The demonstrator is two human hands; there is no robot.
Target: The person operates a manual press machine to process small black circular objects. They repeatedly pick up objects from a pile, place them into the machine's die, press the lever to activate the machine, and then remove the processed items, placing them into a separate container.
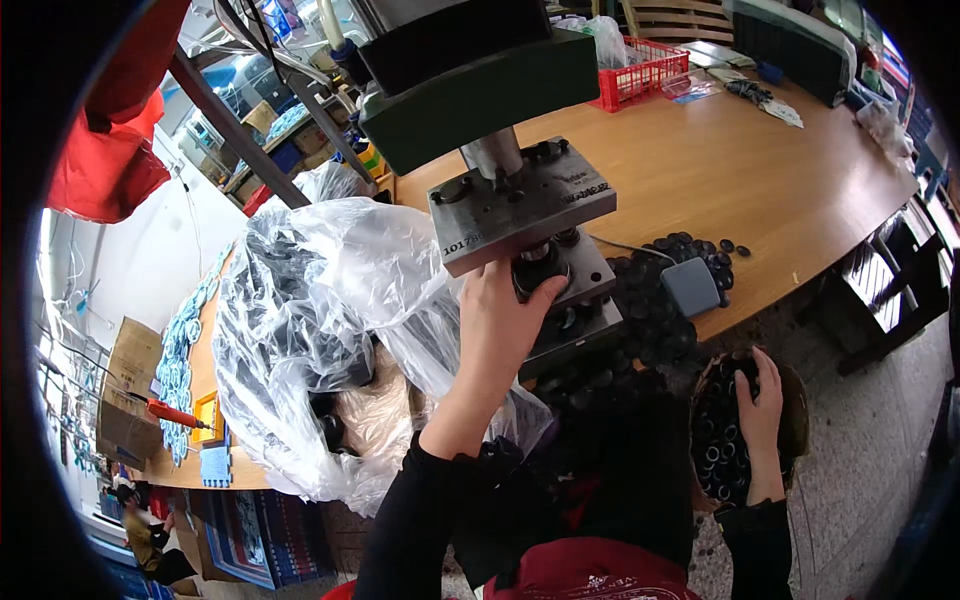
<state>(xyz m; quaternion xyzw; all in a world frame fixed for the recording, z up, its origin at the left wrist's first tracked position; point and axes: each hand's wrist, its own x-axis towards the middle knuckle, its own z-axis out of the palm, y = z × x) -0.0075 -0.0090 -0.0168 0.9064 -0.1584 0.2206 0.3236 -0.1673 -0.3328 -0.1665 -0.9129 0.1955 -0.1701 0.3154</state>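
Observation:
My left hand [500, 315] reaches between the plates of a green press [480, 95]. Its thumb and fingers close around a black round part [540, 270] under the steel upper die plate [520, 205]; the fingertips are partly hidden by that plate. Low on the right, my right hand [760, 405] rests over a brown container [795, 410] of black rings [715, 450]. Its thumb and fingers are apart, and I see nothing held between them. Left of the press, a clear plastic bag [310, 270] bulges around dark pieces, close beside my left forearm.
Black round pieces [655, 300] lie heaped right of the die beside a grey box [690, 287] with a cable. A red crate [645, 75] stands at the table's back. Light-blue rings [178, 360] and an orange-red screwdriver [175, 412] are far left. Another person [150, 540] is at lower left.

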